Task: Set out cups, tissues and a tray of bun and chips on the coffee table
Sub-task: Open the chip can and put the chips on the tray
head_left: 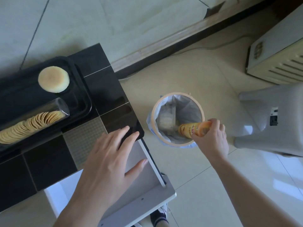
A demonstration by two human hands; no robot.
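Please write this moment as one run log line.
right hand: lowers chip can into bin | left hand: open over table | tray: bun, chips

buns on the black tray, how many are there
1. The bun lies at the far end of the black tray, beside the clear sleeve of chips. The tray runs off the frame's left edge, so more may be hidden.

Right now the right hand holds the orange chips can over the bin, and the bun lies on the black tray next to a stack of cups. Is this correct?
Not quite. In the head view the bun on the black tray lies next to a clear sleeve of chips, not cups. The right hand does hold the orange chips can over the bin.
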